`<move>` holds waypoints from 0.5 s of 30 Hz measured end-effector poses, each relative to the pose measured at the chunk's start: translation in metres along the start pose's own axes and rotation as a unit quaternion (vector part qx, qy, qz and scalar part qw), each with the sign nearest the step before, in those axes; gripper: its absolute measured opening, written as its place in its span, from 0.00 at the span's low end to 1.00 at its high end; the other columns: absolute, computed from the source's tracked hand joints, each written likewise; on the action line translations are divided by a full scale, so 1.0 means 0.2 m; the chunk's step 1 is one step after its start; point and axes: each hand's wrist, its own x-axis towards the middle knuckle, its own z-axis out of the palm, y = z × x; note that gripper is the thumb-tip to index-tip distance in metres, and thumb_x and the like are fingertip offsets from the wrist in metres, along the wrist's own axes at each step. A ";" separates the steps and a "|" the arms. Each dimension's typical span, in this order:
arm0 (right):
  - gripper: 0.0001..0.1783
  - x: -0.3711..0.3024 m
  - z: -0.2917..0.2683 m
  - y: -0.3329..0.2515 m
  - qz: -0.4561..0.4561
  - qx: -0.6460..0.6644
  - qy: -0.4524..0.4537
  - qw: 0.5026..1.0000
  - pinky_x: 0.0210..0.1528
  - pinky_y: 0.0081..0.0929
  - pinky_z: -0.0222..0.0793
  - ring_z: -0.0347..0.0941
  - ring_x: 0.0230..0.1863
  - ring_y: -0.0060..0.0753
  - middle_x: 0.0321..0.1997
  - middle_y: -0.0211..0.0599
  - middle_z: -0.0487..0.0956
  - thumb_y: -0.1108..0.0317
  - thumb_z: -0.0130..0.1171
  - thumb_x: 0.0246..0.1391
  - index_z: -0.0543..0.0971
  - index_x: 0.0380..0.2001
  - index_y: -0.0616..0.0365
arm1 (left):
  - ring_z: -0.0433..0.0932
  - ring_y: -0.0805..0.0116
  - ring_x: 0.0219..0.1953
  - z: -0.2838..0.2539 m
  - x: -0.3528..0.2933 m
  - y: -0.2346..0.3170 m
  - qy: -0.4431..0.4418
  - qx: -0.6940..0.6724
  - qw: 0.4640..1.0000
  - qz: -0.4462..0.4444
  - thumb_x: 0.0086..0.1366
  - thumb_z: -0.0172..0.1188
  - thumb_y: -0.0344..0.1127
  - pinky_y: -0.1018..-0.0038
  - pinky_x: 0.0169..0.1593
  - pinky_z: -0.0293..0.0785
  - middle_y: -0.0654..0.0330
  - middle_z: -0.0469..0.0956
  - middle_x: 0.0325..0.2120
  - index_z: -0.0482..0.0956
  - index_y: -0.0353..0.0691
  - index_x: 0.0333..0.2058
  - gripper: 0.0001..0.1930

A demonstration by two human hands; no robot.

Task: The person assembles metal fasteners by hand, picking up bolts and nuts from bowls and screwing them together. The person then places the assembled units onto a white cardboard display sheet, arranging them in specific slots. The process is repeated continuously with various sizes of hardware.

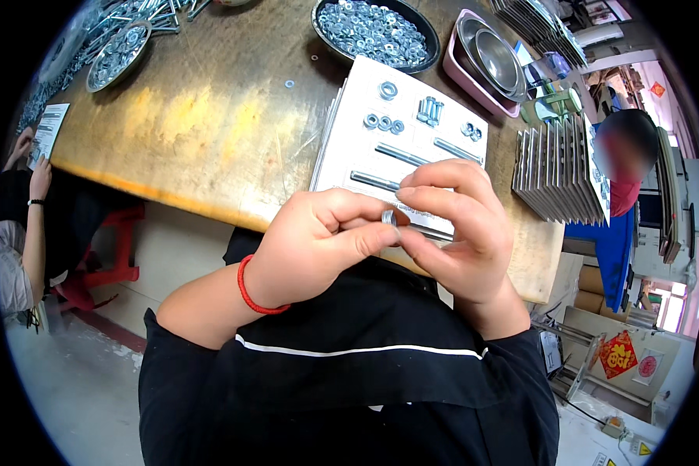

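Between the thumb and forefinger of my left hand [318, 237] is a short stack of small metal washers [389, 218]. My right hand [467, 225] is close on the other side, fingers apart and curved, its thumb tip beside the stack; whether it touches is hard to see. Both hands hover over the near edge of a white card [357, 140] that lies on other cards. Long metal rods [400, 154], several short bolts [430, 111], rings and nuts [384, 123] are laid out on this card. My hands hide part of its lower edge.
A dark bowl of washers [377, 35] stands beyond the card, near a pink tray with metal bowls [493, 58]. Stacked cards [559, 171] stand at the right. A dish of hardware [120, 56] and loose bolts lie far left. Another person's hands [39, 175] work at the left.
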 end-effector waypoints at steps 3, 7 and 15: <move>0.18 -0.03 -0.03 0.02 -0.039 -0.001 -0.049 0.998 0.42 0.30 0.64 0.74 0.38 0.36 0.37 0.34 0.78 0.77 0.68 0.30 0.82 0.32 0.55 | 0.74 0.83 0.29 -0.01 -0.02 0.03 -0.009 0.089 0.996 0.007 0.61 0.63 0.30 0.83 0.34 0.71 0.64 0.80 0.26 0.81 0.31 0.39 0.10; 0.18 -0.06 -0.03 0.03 -0.032 0.028 -0.040 0.998 0.41 0.31 0.65 0.74 0.38 0.35 0.35 0.33 0.78 0.77 0.68 0.30 0.82 0.31 0.55 | 0.75 0.83 0.29 0.01 -0.02 0.04 -0.011 0.091 0.996 0.012 0.60 0.65 0.32 0.83 0.33 0.71 0.63 0.81 0.26 0.82 0.33 0.40 0.11; 0.17 -0.05 0.00 0.04 -0.031 0.053 -0.026 0.998 0.38 0.29 0.65 0.73 0.36 0.35 0.34 0.33 0.77 0.78 0.69 0.29 0.81 0.30 0.56 | 0.77 0.81 0.29 -0.01 -0.02 0.05 -0.009 0.100 0.995 0.029 0.60 0.65 0.32 0.83 0.33 0.72 0.61 0.82 0.27 0.82 0.33 0.40 0.12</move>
